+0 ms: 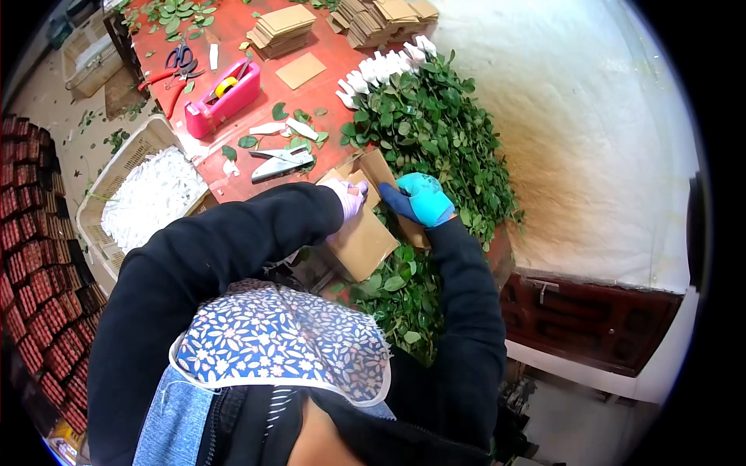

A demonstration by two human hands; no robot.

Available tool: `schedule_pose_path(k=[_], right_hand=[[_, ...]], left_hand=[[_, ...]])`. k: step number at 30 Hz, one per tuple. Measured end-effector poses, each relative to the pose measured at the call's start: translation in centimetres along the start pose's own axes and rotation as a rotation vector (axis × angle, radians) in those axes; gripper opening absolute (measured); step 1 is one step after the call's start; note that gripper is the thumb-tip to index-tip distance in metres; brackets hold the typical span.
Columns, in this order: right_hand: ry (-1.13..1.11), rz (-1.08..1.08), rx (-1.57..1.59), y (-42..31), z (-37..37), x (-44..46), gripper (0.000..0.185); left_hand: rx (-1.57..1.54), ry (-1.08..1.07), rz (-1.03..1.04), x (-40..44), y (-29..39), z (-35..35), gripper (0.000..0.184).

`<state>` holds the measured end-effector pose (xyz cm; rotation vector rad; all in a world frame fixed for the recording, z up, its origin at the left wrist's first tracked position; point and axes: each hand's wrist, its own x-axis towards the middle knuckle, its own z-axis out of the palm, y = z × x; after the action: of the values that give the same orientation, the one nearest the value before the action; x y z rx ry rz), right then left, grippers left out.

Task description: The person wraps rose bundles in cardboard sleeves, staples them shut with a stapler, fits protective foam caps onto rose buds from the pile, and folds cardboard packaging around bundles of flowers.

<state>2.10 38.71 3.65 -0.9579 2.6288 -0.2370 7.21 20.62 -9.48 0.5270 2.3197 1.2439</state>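
A folded piece of brown cardboard (361,246) stands partly around leafy green stems (406,276) at the front of the red table. My left hand (348,196), in a pale purple glove, pinches the cardboard's left panel near its top edge. My right hand (423,200), in a turquoise and dark blue glove, is closed on the right panel. Some leaves show between the two panels; the flower heads of this bunch are hidden. Beside my left hand lies a silver hand stapler (281,161).
A pile of leafy stems (458,140) with white-wrapped heads (388,66) lies to the right. Across the red table (233,167) are a pink tape dispenser (223,99), scissors (180,56), red-handled pruners (172,89) and cardboard stacks (281,31). A basket (92,206) holds white pieces.
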Motion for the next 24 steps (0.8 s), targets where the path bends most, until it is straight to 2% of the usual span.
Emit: schedule_pose_path(k=[2, 5, 7, 9, 12, 14, 15, 16, 18, 19, 22, 23, 24], right_hand=[[-0.006, -0.014, -0.033, -0.6, -0.2, -0.3, 0.047], [0.004, -0.026, -0.076, -2.5, -0.1, -0.1, 0.042], [0.085, -0.160, -0.103, -3.4, 0.6, -0.5, 0.038], [0.018, -0.113, -0.167, -4.8, 1.3, -1.1, 0.038], [0.064, -0.136, -0.162, -5.2, 2.7, -1.4, 0.037], [0.040, -0.115, -0.068, -5.6, 3.7, -1.6, 0.035], [0.100, -0.180, -0.073, -5.8, 4.2, -1.5, 0.033], [0.094, -0.177, -0.073, -5.9, 4.6, -1.5, 0.033], [0.070, -0.200, -0.162, -6.1, 4.9, -1.4, 0.032], [0.023, -0.216, -0.201, -5.9, 5.5, -1.3, 0.033], [-0.020, -0.181, -0.219, -6.7, 6.0, -1.2, 0.034], [0.035, -0.203, -0.227, -6.7, 6.3, -1.4, 0.035], [0.018, -0.198, -0.210, -6.8, 6.1, -1.1, 0.035]], left_hand=[[-0.163, -0.081, -0.119, 0.2, 0.3, 0.1, 0.048], [-0.019, -0.066, -0.156, -0.7, 1.6, -0.9, 0.042], [0.152, 0.018, -0.001, -0.9, 1.9, -0.8, 0.040], [0.138, 0.028, 0.065, -1.1, 1.2, -0.5, 0.039], [0.095, -0.060, 0.047, -1.2, 1.0, -1.9, 0.032], [0.605, -0.464, 0.304, -1.9, 2.6, -5.3, 0.033], [0.408, -0.379, 0.212, -2.9, 2.6, -6.0, 0.046], [0.401, -0.381, 0.215, -3.4, 2.1, -5.5, 0.046], [0.188, -0.010, 0.198, -4.3, 0.4, -4.0, 0.048], [-0.102, 0.250, 0.449, -5.1, -1.3, -4.0, 0.051], [-0.153, 0.531, 0.202, -7.4, -2.7, -4.0, 0.043], [-0.188, 0.498, 0.013, -7.9, -2.6, -4.3, 0.046], [-0.115, 0.574, 0.066, -7.9, -2.8, -4.7, 0.030]])
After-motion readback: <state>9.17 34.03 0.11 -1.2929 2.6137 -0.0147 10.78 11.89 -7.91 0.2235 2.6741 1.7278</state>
